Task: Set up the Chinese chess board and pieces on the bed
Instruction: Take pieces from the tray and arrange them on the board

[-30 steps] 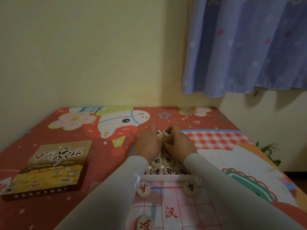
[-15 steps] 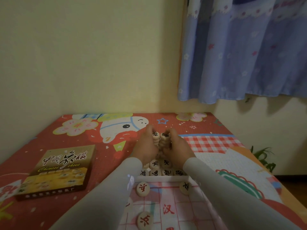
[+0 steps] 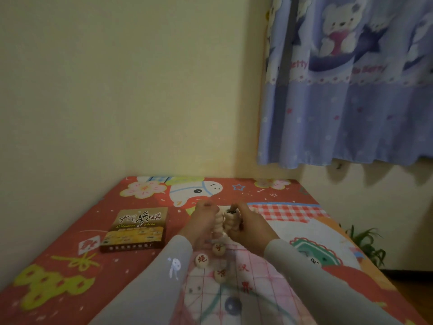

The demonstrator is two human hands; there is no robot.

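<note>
A thin pink-lined chess board sheet (image 3: pixel 248 289) lies on the bed between my forearms. My left hand (image 3: pixel 201 221) grips a tall stack of round wooden pieces (image 3: pixel 217 225). My right hand (image 3: pixel 248 227) grips a second stack of pieces (image 3: pixel 230 219) right beside it; its top piece bears a dark character. Both stacks are lifted above the far edge of the sheet. Three loose pieces with red characters (image 3: pixel 201 261) (image 3: pixel 219 249) (image 3: pixel 220 275) lie on the sheet below my hands.
The chess box lid (image 3: pixel 138 227) lies on the bedsheet to the left of my hands. The bed (image 3: pixel 70 266) butts against a yellow wall at the far side and left. A blue curtain (image 3: pixel 346 90) hangs upper right; a plant (image 3: pixel 365 242) stands past the bed's right edge.
Both hands have risen with the two stacks, which look taller now. My view tilted up and drew back. The rows of pieces under my hands are no longer visible.
</note>
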